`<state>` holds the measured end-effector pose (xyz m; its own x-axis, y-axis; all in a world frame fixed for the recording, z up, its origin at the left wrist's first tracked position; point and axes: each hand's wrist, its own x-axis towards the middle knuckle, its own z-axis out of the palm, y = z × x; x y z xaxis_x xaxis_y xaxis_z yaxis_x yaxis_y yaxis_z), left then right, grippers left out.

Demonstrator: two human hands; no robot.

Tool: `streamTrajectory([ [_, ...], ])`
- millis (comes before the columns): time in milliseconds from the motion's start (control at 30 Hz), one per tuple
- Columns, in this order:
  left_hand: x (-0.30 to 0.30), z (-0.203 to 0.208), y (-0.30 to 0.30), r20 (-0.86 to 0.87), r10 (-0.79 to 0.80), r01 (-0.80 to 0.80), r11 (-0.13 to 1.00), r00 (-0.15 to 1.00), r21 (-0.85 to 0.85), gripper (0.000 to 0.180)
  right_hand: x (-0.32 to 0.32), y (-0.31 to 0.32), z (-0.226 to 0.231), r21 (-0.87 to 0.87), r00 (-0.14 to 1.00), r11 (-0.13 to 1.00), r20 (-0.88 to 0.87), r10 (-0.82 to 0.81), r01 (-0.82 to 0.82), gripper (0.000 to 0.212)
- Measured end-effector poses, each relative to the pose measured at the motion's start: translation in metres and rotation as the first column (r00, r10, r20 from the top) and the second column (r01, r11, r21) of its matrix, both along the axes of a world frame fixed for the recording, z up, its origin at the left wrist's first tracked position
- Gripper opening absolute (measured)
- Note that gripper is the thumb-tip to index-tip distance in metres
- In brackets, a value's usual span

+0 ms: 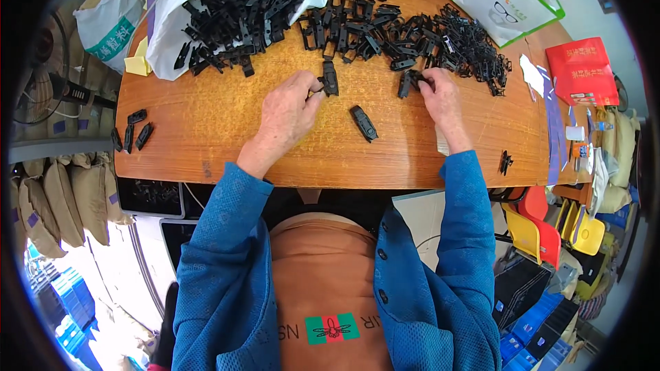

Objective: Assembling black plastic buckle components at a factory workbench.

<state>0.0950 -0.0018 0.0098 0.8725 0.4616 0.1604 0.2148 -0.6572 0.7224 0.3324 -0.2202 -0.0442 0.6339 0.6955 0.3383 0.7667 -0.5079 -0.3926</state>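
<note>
My left hand (287, 111) is closed, with thumb and fingertips pinching a dark, elongated plastic part (331, 80) that stands out to the right of the fingers. At the right, my right hand (444, 102) grips a small black plastic piece (405, 85) by its near side, just below the heap. Between the two hands, a black assembled-looking plastic part (363, 124) lies on the wooden table (275, 158). Beyond them spreads a loose heap of black frame-like plastic parts (371, 31); smaller black pieces (474, 58) crowd its right side.
An open white sack (165, 45) spills black parts at the back left. Several black parts (144, 135) lie at the left edge, one small piece (506, 162) near the right front. A white-green bag (505, 3) and a red package (583, 72) stand right.
</note>
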Motion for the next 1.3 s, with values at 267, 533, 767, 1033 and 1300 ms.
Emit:
streamTrajectory([
  [267, -0.029, -0.010, 0.002, 0.009, 0.060, -0.060, 0.998, 0.998, -0.026, 0.012, -0.010, 0.009, 0.023, 0.380, 0.736, 0.892, -0.672, 0.083, 0.246, 0.015],
  [533, -0.017, -0.017, -0.029, 0.252, 0.124, -0.171, 0.970, 0.960, 0.174, 0.035, 0.007, -0.013, 0.026, 0.370, 0.909, 0.917, -0.415, 0.019, 0.150, 0.033],
  [767, 0.013, -0.002, -0.050, 0.334, 0.061, 0.107, 0.880, 0.941, -0.463, 0.044, -0.112, 0.062, 0.040, 0.436, 0.875, 0.851, -0.237, 0.422, -0.292, 0.036],
  [1033, 0.002, -0.008, -0.041, 0.243, 0.123, 0.074, 0.740, 0.962, -0.669, 0.012, -0.134, 0.053, 0.042, 0.397, 0.574, 0.907, -0.714, 0.402, -0.141, 0.028],
  [1300, 0.020, -0.001, -0.053, 0.397, 0.122, 0.130, 0.824, 0.910, -0.552, 0.013, -0.130, 0.037, 0.064, 0.459, 0.432, 0.868, -0.833, 0.345, 0.191, 0.013],
])
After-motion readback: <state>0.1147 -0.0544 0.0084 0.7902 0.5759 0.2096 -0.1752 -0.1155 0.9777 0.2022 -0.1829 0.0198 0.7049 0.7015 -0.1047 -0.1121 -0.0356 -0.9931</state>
